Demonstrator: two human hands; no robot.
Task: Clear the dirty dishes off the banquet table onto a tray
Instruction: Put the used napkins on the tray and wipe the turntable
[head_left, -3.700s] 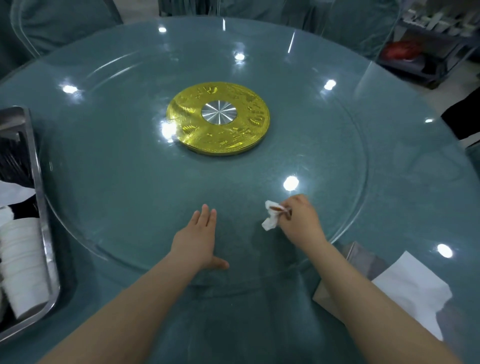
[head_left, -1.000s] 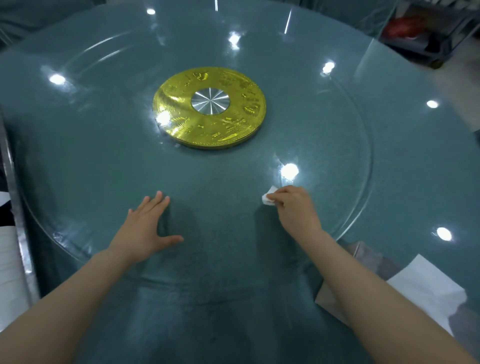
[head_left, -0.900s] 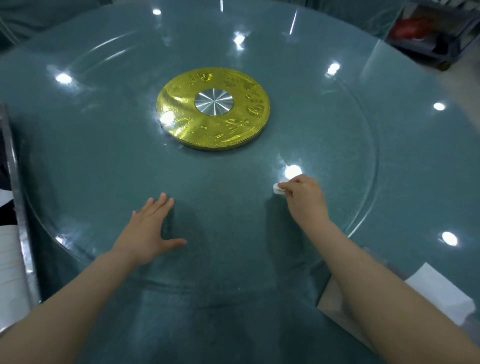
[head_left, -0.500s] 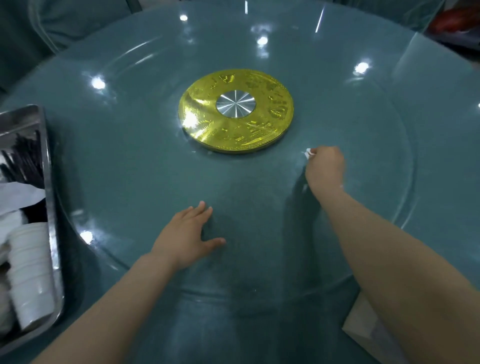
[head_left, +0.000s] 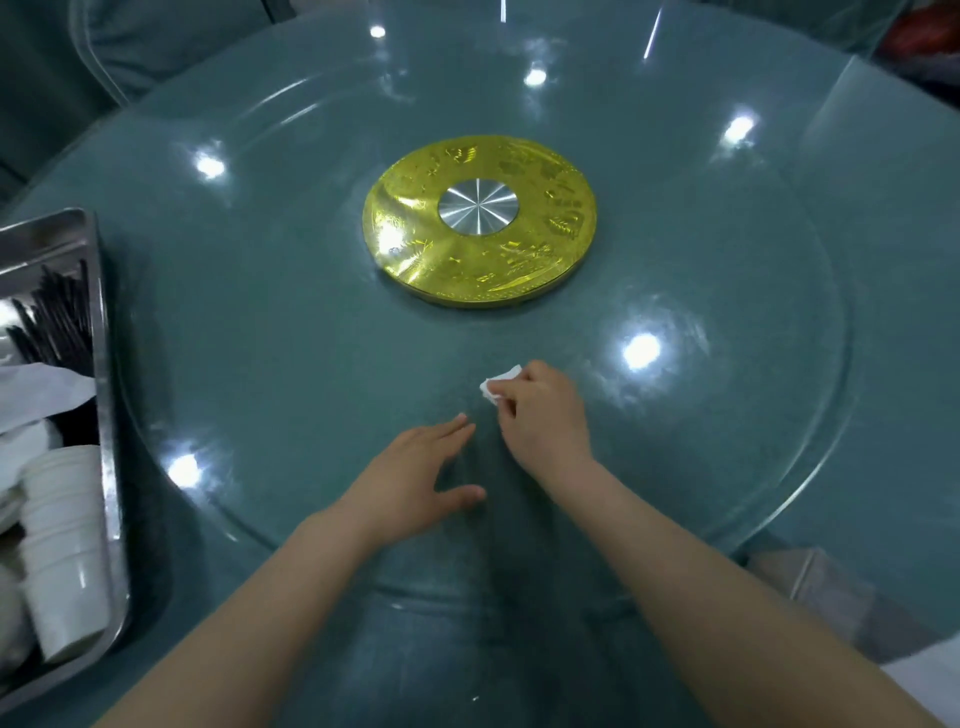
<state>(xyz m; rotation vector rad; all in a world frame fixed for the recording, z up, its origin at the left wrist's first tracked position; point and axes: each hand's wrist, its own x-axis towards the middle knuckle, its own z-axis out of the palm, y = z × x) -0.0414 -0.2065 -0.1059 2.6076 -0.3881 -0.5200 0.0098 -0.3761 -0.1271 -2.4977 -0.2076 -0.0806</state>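
My right hand (head_left: 543, 418) presses a small crumpled white tissue (head_left: 497, 387) onto the glass turntable (head_left: 260, 312), just in front of the gold hub (head_left: 480, 226). My left hand (head_left: 415, 480) lies flat on the glass beside it, fingers apart, holding nothing. A steel tray (head_left: 106, 415) sits at the left edge with stacked white cups (head_left: 62, 540), black chopsticks (head_left: 57, 317) and crumpled white napkins (head_left: 36, 389) in it.
The round table has a teal cloth under glass. A grey packet with white paper (head_left: 831, 603) lies at the near right rim. Covered chairs stand beyond the far edge, and a cart with a red item (head_left: 924, 31) at the top right.
My right hand has drawn the tissue back from near the gold hub toward me and to the left, close to my left hand. The view has shifted, and the tray is in sight again.
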